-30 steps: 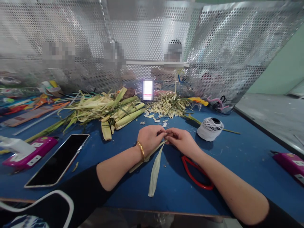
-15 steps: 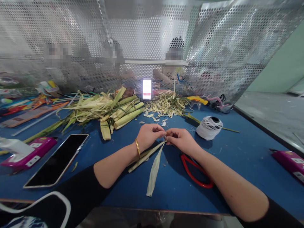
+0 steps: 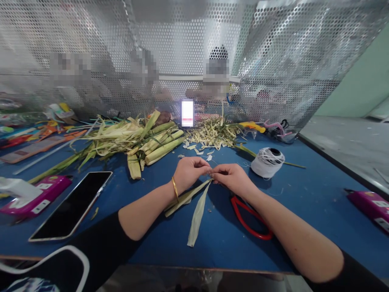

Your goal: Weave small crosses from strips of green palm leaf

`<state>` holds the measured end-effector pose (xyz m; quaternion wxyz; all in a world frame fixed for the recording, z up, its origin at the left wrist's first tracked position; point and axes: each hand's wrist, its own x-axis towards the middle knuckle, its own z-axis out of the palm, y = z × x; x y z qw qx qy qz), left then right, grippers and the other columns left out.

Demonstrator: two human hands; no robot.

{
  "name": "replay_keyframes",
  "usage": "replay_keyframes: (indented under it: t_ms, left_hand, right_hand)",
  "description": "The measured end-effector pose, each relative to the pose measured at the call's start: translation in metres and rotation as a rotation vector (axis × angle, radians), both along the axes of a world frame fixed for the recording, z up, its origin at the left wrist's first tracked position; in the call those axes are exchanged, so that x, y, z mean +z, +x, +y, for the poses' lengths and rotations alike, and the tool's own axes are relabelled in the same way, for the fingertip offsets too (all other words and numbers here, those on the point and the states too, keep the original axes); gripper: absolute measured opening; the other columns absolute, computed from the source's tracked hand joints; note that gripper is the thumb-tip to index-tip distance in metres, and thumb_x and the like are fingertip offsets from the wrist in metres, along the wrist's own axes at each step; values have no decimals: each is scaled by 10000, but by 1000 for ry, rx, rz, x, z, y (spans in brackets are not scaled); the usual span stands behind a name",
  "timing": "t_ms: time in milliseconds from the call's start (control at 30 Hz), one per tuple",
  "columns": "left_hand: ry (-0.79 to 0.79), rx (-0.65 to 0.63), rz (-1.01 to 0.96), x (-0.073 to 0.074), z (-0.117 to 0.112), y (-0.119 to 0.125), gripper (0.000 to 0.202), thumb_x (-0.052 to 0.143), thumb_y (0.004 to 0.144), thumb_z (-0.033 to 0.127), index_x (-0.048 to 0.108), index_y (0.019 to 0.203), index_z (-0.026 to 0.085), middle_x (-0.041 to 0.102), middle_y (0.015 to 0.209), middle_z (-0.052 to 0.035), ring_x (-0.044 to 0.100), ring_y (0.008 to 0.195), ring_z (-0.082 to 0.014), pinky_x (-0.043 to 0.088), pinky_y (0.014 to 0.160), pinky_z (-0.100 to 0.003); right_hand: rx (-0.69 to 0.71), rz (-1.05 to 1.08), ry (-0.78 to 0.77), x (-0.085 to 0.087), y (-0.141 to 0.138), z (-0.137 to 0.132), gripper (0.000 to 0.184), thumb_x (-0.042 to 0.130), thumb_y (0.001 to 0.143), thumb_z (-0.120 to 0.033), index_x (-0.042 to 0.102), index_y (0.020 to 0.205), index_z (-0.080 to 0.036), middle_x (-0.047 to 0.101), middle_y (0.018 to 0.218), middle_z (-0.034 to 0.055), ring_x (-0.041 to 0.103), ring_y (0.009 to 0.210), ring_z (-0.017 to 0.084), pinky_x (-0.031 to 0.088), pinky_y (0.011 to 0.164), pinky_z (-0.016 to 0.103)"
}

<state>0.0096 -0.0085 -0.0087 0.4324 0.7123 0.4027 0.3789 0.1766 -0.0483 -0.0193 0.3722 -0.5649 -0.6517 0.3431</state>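
Note:
My left hand (image 3: 190,172) and my right hand (image 3: 231,178) meet fingertip to fingertip above the blue table (image 3: 304,202). Both pinch the top ends of pale green leaf strips (image 3: 197,213) that hang down and trail toward me on the table. A thin white thread seems to run between the fingertips, too fine to be sure. A gold bangle (image 3: 175,189) circles my left wrist. A spool of white thread (image 3: 267,162) stands just right of my right hand. Red-handled scissors (image 3: 249,221) lie partly under my right forearm.
A pile of green stalks and leaves (image 3: 133,140) and a heap of leaf trimmings (image 3: 212,134) lie behind my hands. A dark phone (image 3: 71,205) and a pink box (image 3: 39,194) sit at left, another pink box (image 3: 369,205) at right. People sit beyond the perforated metal screen (image 3: 288,61).
My hands have stayed together at the leaf tips, with only small finger movements. The view has shifted slightly.

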Motion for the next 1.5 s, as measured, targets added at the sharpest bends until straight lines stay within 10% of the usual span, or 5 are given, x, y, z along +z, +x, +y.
replay_keyframes:
  t_ms: [667,1500]
  left_hand:
    - [-15,-27,115,3,1,-2,95,669,674,213,725,711,145,680,620,-4,584,582,-112,428,574,-207]
    - [530,52,439,-5,-7,0,136,578,788,236,712,768,220,706,707,24,608,654,-113,357,595,-214]
  right_hand:
    - [-47,-59,-11,7,-5,-3,112,541,734,-239,623,683,-181,611,542,-23,527,482,108,336,477,210]
    - [-6,125,-93,3,-4,-1,118,573,705,-259,646,742,-175,598,547,-20,494,445,91,282,404,192]
